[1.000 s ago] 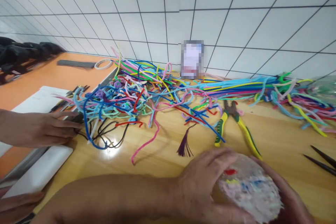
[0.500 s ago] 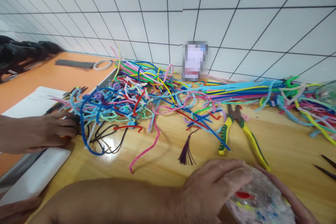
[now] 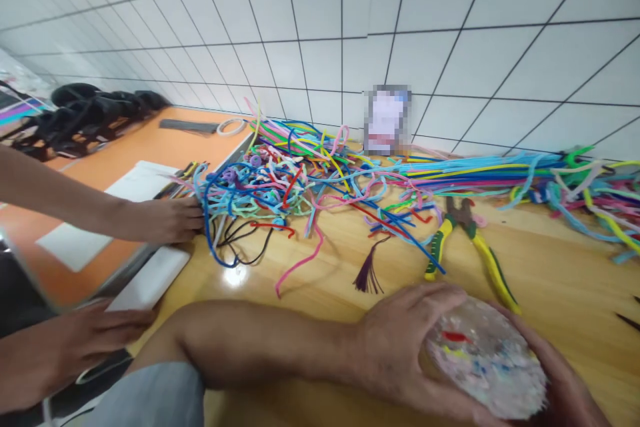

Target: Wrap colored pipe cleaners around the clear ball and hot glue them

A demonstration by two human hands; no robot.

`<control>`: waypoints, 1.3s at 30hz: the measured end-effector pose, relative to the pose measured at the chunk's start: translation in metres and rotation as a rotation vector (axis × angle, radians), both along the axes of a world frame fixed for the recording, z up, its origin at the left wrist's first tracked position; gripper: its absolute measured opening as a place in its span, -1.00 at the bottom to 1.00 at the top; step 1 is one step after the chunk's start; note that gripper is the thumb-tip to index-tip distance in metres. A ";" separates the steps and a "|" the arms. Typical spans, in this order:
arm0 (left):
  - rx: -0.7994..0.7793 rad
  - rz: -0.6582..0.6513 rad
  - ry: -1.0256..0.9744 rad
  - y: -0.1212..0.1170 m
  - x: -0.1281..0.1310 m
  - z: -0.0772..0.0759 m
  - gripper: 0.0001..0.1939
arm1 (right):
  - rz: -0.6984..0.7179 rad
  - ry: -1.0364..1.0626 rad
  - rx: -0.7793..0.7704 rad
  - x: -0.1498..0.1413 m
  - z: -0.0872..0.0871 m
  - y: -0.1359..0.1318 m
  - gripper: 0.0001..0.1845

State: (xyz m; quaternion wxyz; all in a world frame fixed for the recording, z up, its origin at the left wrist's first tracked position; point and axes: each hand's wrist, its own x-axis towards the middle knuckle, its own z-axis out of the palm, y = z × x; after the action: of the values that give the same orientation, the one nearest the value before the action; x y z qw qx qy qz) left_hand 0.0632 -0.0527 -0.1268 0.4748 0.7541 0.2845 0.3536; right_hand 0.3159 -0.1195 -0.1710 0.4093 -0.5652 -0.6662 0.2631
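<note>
At the lower right, a round, whitish, rough-surfaced thing [image 3: 493, 360] with red, yellow and blue flecks is between my two hands; its exact kind is unclear. My left hand [image 3: 410, 353] grips its left side, fingers over the top edge and thumb below. Around the right side wraps my right hand [image 3: 560, 367], partly hidden behind it. Just beyond lie pliers [image 3: 455, 223] with yellow-green handles, spread apart. A dark purple tassel [image 3: 369, 272] rests on the wooden table [image 3: 320, 280], beyond my left wrist.
Tangled pipe cleaners [image 3: 265, 180] and a long bundle [image 3: 475, 170] lie along the tiled wall. A phone [image 3: 387, 120] leans there. At left, a co-worker's hand [image 3: 173, 220] reaches the pile; another hand [image 3: 110, 327] touches a white slab [image 3: 150, 280]. Dark pointed tips [image 3: 627, 320] show far right.
The view has shifted, with the left of the scene moving rightward. The round thing shows more of its flecked face between my hands. The co-worker's lower hand is now more visible at the white slab.
</note>
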 end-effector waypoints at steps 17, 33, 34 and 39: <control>0.246 0.195 0.154 0.005 0.003 0.012 0.11 | 0.113 -0.196 0.229 -0.027 0.033 0.035 0.01; 0.230 0.212 -0.030 0.005 -0.005 -0.004 0.00 | 0.170 -0.214 0.324 -0.028 0.037 0.030 0.08; 0.216 0.213 -0.032 0.005 -0.005 -0.005 -0.05 | 0.183 -0.195 0.293 -0.028 0.037 0.028 0.10; 0.353 0.158 -0.069 0.004 -0.005 -0.003 -0.09 | 0.237 0.012 0.074 -0.021 0.041 0.023 0.03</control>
State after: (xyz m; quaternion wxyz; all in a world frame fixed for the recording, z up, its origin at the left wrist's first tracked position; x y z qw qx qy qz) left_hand 0.0587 -0.0485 -0.1300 0.3155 0.7884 0.2597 0.4599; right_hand 0.2952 -0.0969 -0.1304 0.3998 -0.4653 -0.7352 0.2882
